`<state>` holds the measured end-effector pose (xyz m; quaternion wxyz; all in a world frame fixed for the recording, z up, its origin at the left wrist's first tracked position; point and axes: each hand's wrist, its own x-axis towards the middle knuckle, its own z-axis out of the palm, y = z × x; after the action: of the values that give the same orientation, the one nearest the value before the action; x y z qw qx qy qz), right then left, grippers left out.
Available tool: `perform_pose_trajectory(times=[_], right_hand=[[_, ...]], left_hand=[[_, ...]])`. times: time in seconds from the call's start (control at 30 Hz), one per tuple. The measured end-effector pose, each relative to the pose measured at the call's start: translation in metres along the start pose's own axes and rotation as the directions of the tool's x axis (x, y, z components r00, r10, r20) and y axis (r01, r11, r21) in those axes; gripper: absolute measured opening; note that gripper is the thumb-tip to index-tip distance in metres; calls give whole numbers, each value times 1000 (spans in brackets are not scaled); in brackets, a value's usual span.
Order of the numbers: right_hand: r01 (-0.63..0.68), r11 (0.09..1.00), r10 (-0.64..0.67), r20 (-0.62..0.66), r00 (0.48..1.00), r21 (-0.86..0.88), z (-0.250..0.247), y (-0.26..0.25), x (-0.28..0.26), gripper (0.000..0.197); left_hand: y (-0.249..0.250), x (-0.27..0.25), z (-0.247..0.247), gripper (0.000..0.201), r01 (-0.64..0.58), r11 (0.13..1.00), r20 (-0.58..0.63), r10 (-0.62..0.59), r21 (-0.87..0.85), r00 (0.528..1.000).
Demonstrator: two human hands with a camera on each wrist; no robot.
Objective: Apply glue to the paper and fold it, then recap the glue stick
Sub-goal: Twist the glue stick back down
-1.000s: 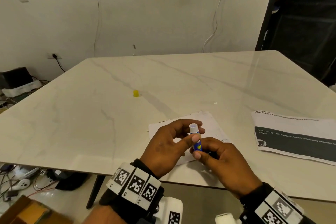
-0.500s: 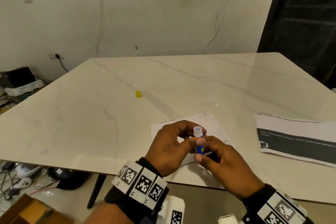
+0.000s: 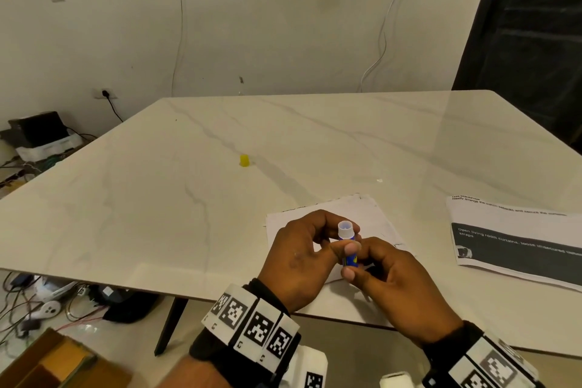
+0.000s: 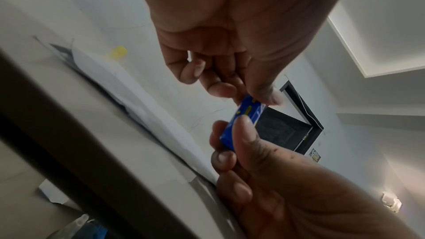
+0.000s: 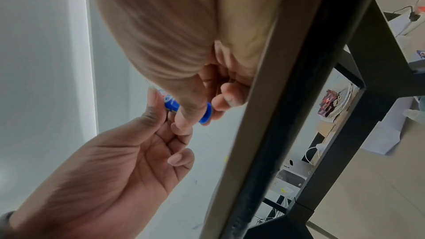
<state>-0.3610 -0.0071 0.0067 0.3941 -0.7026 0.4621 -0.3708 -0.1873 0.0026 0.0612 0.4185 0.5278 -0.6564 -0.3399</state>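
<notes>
Two hands meet over the near edge of the marble surface (image 3: 157, 198), and between them stands the glue stick (image 3: 349, 246), a small blue tube with its white open neck pointing up. The left hand (image 3: 299, 261) curls thumb and fingers round the upper part of the tube; the right hand (image 3: 393, 277) pinches the lower part, thumb in front, fingers behind. Most of the blue body is hidden by those fingers, so the label cannot be read, and from here I cannot tell whether any glue shows inside the neck.

Under the glue stick lies the paper (image 3: 362, 214), a white sheet whose near half the hands cover. Whether it is flat or already creased cannot be made out. Well beyond the glue stick, to its left, sits the yellow cap (image 3: 244, 160), alone on the marble. To the right of the glue stick lies a printed sheet (image 3: 510, 239) with a dark band; its right end is cut off by the frame and its text is too blurred to read.
</notes>
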Motion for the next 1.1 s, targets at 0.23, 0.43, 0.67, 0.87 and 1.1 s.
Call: perform_pose_trajectory(times=[0.23, 0.43, 0.67, 0.87, 1.1], right_hand=[[-1, 1000, 1, -50, 999, 1, 1, 2, 0, 26], [-15, 999, 14, -40, 999, -32, 4, 1, 1, 41], [-50, 998, 53, -69, 996, 45, 1, -1, 1, 42], [-57, 994, 63, -68, 996, 88, 1, 1, 1, 35], [-61, 994, 67, -70, 995, 86, 2, 4, 2, 32]], left_hand=[[-4, 1, 4, 19, 8, 999, -30, -7, 34, 1000], [-8, 2, -7, 19, 12, 999, -70, -8, 53, 998], [-24, 21, -69, 15, 82, 992, -273, -53, 99, 961], [-63, 36, -124, 14, 228, 956, -466, -120, 182, 877], [-83, 39, -132, 12, 331, 928, -456, -224, 170, 861]])
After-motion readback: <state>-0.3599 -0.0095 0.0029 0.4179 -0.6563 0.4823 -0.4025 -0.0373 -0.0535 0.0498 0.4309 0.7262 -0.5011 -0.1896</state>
